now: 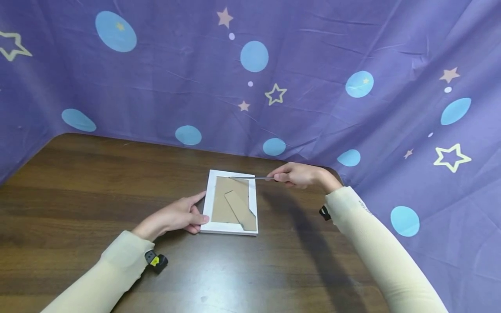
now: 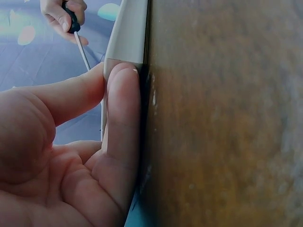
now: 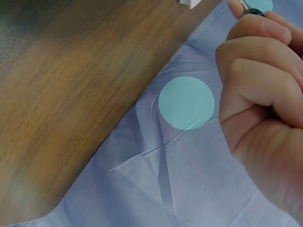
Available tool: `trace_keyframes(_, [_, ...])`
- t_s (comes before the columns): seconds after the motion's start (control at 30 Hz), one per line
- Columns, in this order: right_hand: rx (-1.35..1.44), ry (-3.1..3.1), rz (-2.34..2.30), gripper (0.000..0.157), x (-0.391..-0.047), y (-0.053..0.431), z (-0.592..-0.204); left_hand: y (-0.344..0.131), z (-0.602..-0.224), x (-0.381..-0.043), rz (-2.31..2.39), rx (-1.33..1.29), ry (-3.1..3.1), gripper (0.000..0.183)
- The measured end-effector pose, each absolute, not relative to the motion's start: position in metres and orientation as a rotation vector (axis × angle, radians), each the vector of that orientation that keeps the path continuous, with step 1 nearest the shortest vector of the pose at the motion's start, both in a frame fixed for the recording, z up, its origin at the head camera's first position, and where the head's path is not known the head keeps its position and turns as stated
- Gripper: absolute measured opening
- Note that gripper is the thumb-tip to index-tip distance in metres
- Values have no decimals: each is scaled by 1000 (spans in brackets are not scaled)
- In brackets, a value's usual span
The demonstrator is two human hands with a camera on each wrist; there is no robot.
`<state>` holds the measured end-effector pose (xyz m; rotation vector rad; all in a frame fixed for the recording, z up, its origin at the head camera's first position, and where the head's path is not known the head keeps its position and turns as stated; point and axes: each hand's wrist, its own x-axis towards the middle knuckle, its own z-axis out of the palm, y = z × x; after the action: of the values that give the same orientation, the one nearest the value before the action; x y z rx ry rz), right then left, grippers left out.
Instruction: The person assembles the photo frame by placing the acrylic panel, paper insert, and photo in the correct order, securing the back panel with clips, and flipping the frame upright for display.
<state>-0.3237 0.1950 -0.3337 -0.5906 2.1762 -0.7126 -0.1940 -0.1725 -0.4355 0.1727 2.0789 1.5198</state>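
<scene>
White picture frame lies back side up on the brown wood surface, near the far edge and nearer the far right corner than the far left. Brown backing board shows inside the white border; a flap of like colour lies slantwise over it, its lower end over the border at the frame's near right corner. Left hand at the frame's left side: grip pinches the border, thumb on the near left corner, another finger against the side edge farther up. Right hand above the surface, off the frame's far right corner: grip curled round a screwdriver, black handle seen in the left wrist view. Metal shaft runs leftward over the frame's far border, tip at the backing board's far edge near its left corner; cannot tell whether it touches. Pale sleeves on both arms, a dark strap with a yellow patch at the left wrist. Purple cloth with blue dots and stars hangs behind the far edge.
</scene>
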Motion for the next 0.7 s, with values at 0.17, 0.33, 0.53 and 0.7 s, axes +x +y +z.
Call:
trace_keyframes(0.17, [-587, 2180, -702, 44, -323, 192, -334, -172, -435, -194, 1519, 176, 2080, 98])
trace_keyframes(0.33, [-589, 2189, -703, 43, -324, 193, -336, -173, -436, -194, 1513, 172, 2082, 97])
trace_keyframes(0.53, [-595, 2186, -716, 44, -325, 194, -338, -173, -439, -195, 1519, 174, 2082, 97])
trace_keyframes(0.7, [-593, 2175, -734, 43, -325, 195, -339, -173, -440, -196, 1519, 169, 2084, 97])
